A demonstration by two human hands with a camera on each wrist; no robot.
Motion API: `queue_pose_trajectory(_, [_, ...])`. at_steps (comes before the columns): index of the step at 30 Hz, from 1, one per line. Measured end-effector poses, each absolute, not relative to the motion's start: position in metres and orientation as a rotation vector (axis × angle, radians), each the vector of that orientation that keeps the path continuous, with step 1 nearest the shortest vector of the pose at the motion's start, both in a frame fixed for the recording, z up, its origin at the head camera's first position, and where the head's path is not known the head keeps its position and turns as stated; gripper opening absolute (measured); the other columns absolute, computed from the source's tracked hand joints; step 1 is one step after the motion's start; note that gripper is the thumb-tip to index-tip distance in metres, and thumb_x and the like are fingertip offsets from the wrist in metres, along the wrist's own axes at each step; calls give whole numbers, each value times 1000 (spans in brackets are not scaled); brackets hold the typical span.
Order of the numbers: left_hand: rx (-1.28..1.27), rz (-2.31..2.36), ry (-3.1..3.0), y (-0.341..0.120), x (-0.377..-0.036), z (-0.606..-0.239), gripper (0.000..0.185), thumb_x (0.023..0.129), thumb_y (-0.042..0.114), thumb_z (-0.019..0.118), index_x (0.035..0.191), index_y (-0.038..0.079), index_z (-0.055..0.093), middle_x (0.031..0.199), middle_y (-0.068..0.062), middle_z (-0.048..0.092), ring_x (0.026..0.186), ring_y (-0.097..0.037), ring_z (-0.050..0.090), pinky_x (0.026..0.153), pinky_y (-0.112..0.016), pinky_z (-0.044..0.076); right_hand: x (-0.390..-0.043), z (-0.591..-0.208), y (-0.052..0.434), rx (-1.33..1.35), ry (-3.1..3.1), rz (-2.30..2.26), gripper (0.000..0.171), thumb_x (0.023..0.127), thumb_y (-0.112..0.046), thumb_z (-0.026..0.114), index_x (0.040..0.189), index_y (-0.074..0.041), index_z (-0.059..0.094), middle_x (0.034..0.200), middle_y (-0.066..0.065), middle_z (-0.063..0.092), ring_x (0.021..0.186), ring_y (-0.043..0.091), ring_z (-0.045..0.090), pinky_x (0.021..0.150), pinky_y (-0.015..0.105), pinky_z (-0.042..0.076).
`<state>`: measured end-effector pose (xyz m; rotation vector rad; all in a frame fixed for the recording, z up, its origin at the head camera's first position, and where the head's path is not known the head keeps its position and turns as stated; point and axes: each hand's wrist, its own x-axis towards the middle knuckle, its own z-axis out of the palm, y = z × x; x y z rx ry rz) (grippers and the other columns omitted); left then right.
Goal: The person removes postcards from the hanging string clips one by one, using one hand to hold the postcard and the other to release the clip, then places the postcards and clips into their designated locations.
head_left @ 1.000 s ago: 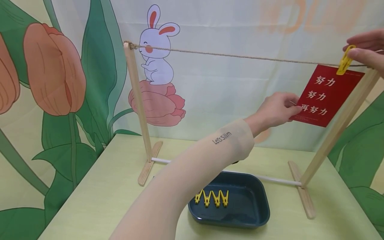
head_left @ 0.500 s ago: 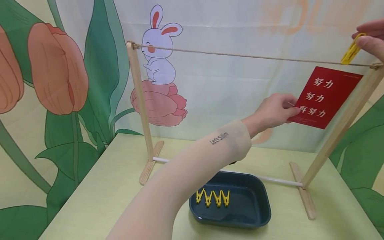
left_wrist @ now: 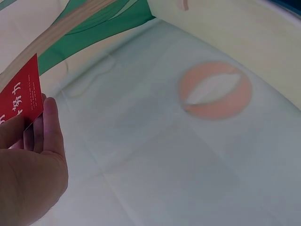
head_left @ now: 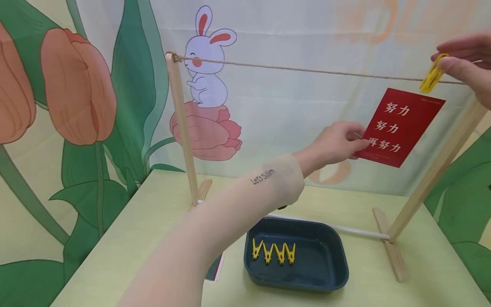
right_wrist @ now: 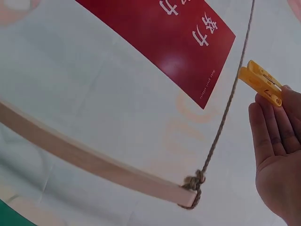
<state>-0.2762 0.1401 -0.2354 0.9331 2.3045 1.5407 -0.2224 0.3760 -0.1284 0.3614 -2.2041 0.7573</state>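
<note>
red glossy card (head_left: 399, 127) with white printed characters hangs free of the twine – held only by the left hand (head_left: 333, 144), whose thumb and fingers pinch its lower left edge. card sits just below the jute twine line (head_left: 299, 69), near the right wooden post (head_left: 441, 166), top edge not touching the twine and tilted a little clockwise.

right hand (head_left: 462, 64) pinches a small yellow plastic clothespin (head_left: 431, 79) between thumb and fingertips, peg tip at the twine, just above the card's upper right corner. peg grips neither card nor twine as far as the head view shows; right wrist view shows it beside the twine, apart from the card edge.

progress, judged: card and twine are not joined – no peg clips them. whether the card is going up or coming down cannot be told from these frames.

stock: four more yellow clothespins (head_left: 273, 253) lie in a row in the dark blue rounded plastic tray (head_left: 333, 277) on the pale green table (head_left: 126, 251), between the wooden frame feet.

card appearance: flat, stiff, unbent, shiny face, fine small print along one edge, sharp corners.
</note>
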Motion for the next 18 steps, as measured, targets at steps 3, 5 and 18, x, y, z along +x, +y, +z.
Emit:
queue_pose_trajectory(3, [955,1558,2295,128,-280,-239,17,105,10,68,121,5,72,115,-5,77,93,-11,71,72,-19,62,-220,-131,367,421,-2240,801,29,110,-19,61,138,-25,68,121,-32,68,99,-12,57,91,-1,42])
queue_pose_trajectory(5, [969,1580,2284,118,-282,-242,17,105,9,68,120,3,72,114,-9,77,93,-14,72,72,-21,63,-219,-133,361,489,-2251,855,29,109,-14,61,136,-23,69,116,-32,68,99,-12,60,90,-2,44])
queue_pose_trajectory(18, [923,1574,2306,59,-285,-260,15,106,9,68,119,3,71,118,-12,76,98,-19,74,80,-27,65,-204,-151,328,442,-2491,801,36,110,-20,60,143,-5,65,116,-25,67,96,-6,64,79,-4,45])
